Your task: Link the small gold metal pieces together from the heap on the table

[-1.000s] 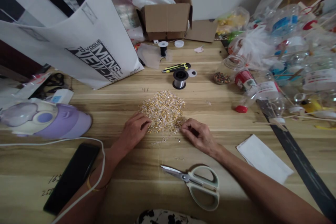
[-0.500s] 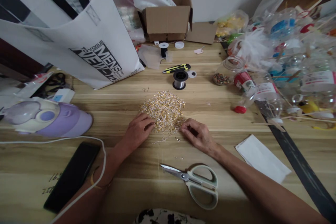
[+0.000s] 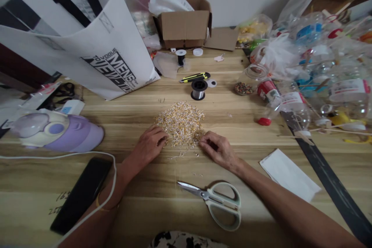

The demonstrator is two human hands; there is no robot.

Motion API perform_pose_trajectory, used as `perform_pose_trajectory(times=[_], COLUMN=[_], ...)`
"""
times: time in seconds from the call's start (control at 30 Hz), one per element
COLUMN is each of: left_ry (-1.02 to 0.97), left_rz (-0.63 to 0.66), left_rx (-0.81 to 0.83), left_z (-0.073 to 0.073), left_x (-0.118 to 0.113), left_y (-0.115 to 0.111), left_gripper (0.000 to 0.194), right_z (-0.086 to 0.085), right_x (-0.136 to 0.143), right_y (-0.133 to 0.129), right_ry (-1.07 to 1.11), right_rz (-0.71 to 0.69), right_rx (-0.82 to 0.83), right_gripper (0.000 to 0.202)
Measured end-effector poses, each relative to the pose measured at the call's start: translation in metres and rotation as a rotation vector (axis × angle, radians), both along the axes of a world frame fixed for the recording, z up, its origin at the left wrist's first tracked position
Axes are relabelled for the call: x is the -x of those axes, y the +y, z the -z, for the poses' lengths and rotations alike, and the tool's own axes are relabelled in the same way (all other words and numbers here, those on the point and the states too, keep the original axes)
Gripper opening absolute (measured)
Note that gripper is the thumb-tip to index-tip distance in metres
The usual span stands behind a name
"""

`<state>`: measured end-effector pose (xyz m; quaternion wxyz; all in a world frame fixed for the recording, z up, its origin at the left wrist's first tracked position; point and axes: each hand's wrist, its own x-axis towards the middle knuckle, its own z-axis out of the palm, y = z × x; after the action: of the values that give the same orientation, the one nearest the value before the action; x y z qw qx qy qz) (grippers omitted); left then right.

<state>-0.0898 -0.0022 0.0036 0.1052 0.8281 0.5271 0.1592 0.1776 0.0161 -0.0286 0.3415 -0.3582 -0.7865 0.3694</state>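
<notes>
A heap of small gold and silver metal pieces (image 3: pixel 181 122), perhaps jewellery findings, lies on the wooden table between my hands. At its lower left edge is my left hand (image 3: pixel 148 144), fingers bent and tips pressed together; anything in them is too small to make out. My right hand (image 3: pixel 218 148) pinches at the heap's lower right edge, and what its fingertips hold cannot be made out. Just below the heap lie a short fine chain with a ring (image 3: pixel 180 154) and another bit of chain (image 3: pixel 197 174). Scissors (image 3: pixel 213 203) with pale handles rest nearer me, blades pointing left.
Behind the heap are a wire spool (image 3: pixel 198 90) and a yellow-black cutter knife (image 3: pixel 194 77). A phone (image 3: pixel 81 195) and white cable (image 3: pixel 115 170) lie at left, by a purple device (image 3: pixel 84 133). Plastic bottles (image 3: pixel 345 89) crowd the right, above folded white paper (image 3: pixel 290 176).
My left hand has drawn slightly left, away from the heap. My right hand stays almost where it was. The view has shifted a little.
</notes>
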Motion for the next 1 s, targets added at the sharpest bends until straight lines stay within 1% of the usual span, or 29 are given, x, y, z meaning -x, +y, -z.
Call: perform_pose_trajectory(times=[0.2,0.33,0.63,0.83,1.0], left_ry=[-0.017,-0.008,0.071,0.107,0.071], left_rz=[-0.074,-0.105,-0.104,-0.123,-0.139], left_rx=[-0.049,-0.073,-0.098,-0.094,-0.105], left_z=[0.0054,0.0084,0.005,0.0064,0.0039], left_x=[0.002,0.0036,-0.002,0.0015,0.0024], left_y=[-0.0001,0.0006,0.002,0.0037,0.0021], left_gripper=[0.018,0.016,0.014,0.015,0.014], right_z=[-0.0003,-0.0016,0.0007,0.0003,0.0001], right_x=[-0.0002,0.0001,0.0004,0.0006,0.001], right_y=[-0.0002,-0.0007,0.0005,0.0,0.0], right_ry=[0.002,0.001,0.007,0.004,-0.005], right_rz=[-0.01,-0.01,-0.006,-0.005,0.0], right_rx=[-0.004,-0.006,-0.006,-0.01,0.002], right_gripper=[0.009,0.011,0.01,0.012,0.012])
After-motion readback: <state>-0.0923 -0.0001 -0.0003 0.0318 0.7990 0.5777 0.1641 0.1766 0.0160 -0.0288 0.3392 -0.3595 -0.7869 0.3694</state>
